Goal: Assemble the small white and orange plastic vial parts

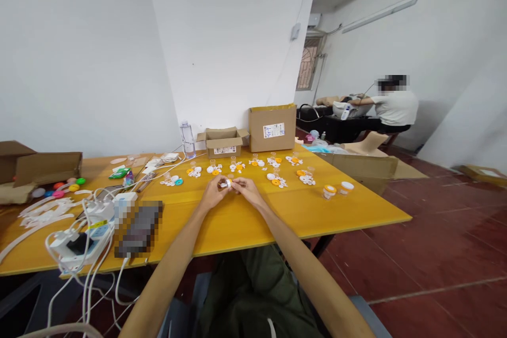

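Small white piece [228, 183], pinched between both hands above the middle of the table, is where all the attention sits, but the room around it comes first. Yellow table [245, 222] fills the near view, with a tall cardboard box [272, 128] and a lower open box [224, 141] against the wall, a clear bottle [187, 139] beside them, and a tangle of white cables and a power strip [79, 240] at the left edge. Rows of tiny white and orange parts [273, 171] lie spread beyond the hands, and two little capped jars [336, 189] stand to the right. Another person [392, 105] sits at a far bench, well apart. Left hand [212, 193] and right hand [247, 188] meet fingertip to fingertip, both closed on the piece; whether it is one part or two I cannot tell. It looks to me like a fitting step, two bits being pressed or twisted together, and the move ahead seems to call for fine alignment and steady, light pressure.
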`<state>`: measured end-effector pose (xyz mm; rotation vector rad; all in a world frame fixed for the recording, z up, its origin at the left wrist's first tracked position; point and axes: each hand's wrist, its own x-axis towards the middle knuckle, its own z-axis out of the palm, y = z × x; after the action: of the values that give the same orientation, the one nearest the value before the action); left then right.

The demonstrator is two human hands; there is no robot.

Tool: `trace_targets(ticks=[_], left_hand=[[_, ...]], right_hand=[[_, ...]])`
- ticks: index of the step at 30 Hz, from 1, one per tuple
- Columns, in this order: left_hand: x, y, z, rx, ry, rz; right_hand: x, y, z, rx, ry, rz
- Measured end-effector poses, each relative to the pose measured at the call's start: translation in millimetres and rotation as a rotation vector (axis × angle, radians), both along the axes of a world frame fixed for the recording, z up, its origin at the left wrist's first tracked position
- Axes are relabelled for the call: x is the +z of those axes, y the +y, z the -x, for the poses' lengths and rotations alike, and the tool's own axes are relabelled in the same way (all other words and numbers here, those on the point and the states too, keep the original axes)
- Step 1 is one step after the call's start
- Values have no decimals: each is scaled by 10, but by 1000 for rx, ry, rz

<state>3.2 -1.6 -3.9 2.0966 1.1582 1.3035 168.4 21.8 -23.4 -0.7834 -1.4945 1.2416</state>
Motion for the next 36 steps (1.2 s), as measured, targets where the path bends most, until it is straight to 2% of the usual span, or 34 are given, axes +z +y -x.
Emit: trace_targets(ticks=[5, 20, 36], left_hand=[[-14, 5, -3, -7, 7, 5], [-14, -15, 23, 22, 72, -67], [19, -13, 10, 21, 31, -24]], right_hand=[[10, -5, -5, 3, 23, 37], [2, 15, -13, 29, -22, 8], [-6, 26, -2, 13, -1, 2]])
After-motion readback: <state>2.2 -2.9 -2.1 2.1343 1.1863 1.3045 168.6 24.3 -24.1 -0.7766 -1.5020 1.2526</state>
